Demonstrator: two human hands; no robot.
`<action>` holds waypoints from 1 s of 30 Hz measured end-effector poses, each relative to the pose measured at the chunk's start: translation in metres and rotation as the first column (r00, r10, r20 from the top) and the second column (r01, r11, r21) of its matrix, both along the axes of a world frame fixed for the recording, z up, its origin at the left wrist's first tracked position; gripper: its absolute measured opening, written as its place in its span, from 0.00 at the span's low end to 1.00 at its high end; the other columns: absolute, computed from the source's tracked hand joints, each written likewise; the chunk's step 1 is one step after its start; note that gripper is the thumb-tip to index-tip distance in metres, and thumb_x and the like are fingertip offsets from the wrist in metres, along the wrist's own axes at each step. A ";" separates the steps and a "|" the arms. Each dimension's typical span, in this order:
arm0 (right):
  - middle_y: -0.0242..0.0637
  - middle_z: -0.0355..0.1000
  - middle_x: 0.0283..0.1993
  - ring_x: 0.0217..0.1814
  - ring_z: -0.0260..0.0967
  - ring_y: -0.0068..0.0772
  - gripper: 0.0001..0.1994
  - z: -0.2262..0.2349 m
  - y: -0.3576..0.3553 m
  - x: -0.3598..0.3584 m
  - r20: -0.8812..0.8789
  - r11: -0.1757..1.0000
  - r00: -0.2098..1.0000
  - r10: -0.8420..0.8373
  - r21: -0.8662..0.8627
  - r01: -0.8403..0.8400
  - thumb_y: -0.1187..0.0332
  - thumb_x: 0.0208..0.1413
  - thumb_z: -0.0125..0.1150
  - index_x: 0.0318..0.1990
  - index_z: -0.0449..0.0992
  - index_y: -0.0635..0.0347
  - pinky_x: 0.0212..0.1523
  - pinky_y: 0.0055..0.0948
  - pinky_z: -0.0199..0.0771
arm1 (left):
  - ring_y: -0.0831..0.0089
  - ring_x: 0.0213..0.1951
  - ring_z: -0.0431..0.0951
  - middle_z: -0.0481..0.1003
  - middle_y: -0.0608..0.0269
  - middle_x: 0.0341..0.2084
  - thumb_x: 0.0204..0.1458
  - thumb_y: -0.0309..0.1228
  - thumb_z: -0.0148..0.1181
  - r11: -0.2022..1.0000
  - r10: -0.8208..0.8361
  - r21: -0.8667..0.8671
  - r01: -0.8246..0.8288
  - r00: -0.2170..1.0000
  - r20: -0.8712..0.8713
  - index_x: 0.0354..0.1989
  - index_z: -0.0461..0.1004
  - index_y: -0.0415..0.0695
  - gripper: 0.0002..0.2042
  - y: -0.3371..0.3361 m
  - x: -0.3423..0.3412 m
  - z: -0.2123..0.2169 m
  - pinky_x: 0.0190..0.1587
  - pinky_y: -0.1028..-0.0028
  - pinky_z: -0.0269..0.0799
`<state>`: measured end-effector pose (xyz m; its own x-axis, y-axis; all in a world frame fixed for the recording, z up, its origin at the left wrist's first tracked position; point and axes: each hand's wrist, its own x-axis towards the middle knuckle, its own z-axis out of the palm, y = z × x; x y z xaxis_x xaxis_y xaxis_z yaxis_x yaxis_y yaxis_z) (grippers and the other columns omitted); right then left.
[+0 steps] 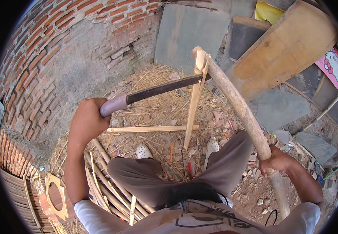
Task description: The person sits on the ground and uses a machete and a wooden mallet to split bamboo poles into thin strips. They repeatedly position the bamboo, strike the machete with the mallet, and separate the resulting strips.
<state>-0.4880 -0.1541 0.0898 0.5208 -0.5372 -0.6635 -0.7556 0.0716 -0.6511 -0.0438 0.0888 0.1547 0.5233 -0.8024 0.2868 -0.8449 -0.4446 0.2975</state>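
My left hand (85,121) is wrapped around the pale purple handle of a machete (165,89), its dark blade stretching away to the right. Near its tip the blade meets the upper part of an upright pale wood strip (194,103), where a splinter stands out in front of it. That strip leans beside the far end of a thick, slightly bent wooden pole (243,105). At the right, my right hand (277,160) grips the pole's nearer part. Whether the strip is joined to the pole, I cannot tell.
Cut sticks (108,195) lie in a pile by my left leg. Another pale strip (153,128) rests across the straw-littered ground (149,84). A brick wall (67,50) curves along the left. Boards and panels (286,46) lean or lie at the far right.
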 end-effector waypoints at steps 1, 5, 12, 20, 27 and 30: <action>0.43 0.71 0.24 0.22 0.74 0.34 0.20 0.009 0.000 -0.001 0.044 0.999 0.999 -0.027 -0.025 0.028 0.83 0.39 0.63 0.44 0.67 0.73 0.21 0.33 0.74 | 0.45 0.25 0.76 0.73 0.41 0.19 0.41 0.22 0.58 0.999 -0.011 0.033 0.010 0.999 0.047 0.26 0.76 0.35 0.05 0.003 0.002 0.000 0.32 0.60 0.72; 0.39 0.70 0.24 0.19 0.72 0.31 0.22 0.070 0.017 -0.016 0.165 0.959 0.978 -0.128 -0.229 0.164 0.86 0.36 0.63 0.44 0.68 0.71 0.19 0.30 0.72 | 0.42 0.26 0.76 0.73 0.41 0.20 0.41 0.22 0.58 0.999 0.036 0.027 -0.036 0.999 0.015 0.26 0.76 0.35 0.05 0.013 0.005 -0.016 0.33 0.59 0.72; 0.38 0.67 0.23 0.21 0.67 0.34 0.15 0.121 0.008 -0.045 0.896 0.764 0.445 0.008 -0.292 0.575 0.79 0.47 0.60 0.44 0.68 0.61 0.23 0.33 0.77 | 0.54 0.23 0.74 0.72 0.43 0.19 0.47 0.24 0.58 0.997 0.071 0.010 -0.071 0.997 -0.012 0.30 0.76 0.33 0.06 0.012 0.021 -0.038 0.32 0.62 0.70; 0.36 0.70 0.27 0.20 0.70 0.26 0.21 -0.017 -0.009 0.021 -0.056 0.985 0.997 -0.054 -0.164 0.044 0.80 0.41 0.63 0.47 0.68 0.76 0.18 0.26 0.71 | 0.44 0.26 0.76 0.74 0.41 0.19 0.40 0.23 0.59 0.996 0.051 0.072 -0.053 0.998 0.037 0.26 0.76 0.36 0.05 0.006 0.017 -0.040 0.33 0.57 0.72; 0.34 0.68 0.23 0.18 0.68 0.25 0.18 0.034 -0.020 -0.010 0.268 0.845 0.949 -0.168 -0.457 0.279 0.81 0.42 0.60 0.45 0.69 0.73 0.16 0.25 0.69 | 0.43 0.26 0.76 0.75 0.42 0.20 0.40 0.25 0.59 0.997 0.060 0.052 -0.058 0.998 -0.032 0.26 0.77 0.38 0.05 -0.006 0.007 -0.080 0.34 0.56 0.72; 0.33 0.66 0.21 0.16 0.66 0.24 0.14 0.022 -0.031 -0.017 0.447 0.793 0.869 -0.214 -0.440 0.421 0.81 0.43 0.59 0.40 0.69 0.70 0.15 0.25 0.68 | 0.44 0.26 0.76 0.75 0.42 0.20 0.41 0.25 0.59 0.997 0.072 0.039 -0.070 0.996 -0.046 0.26 0.76 0.38 0.04 -0.013 0.007 -0.088 0.34 0.56 0.72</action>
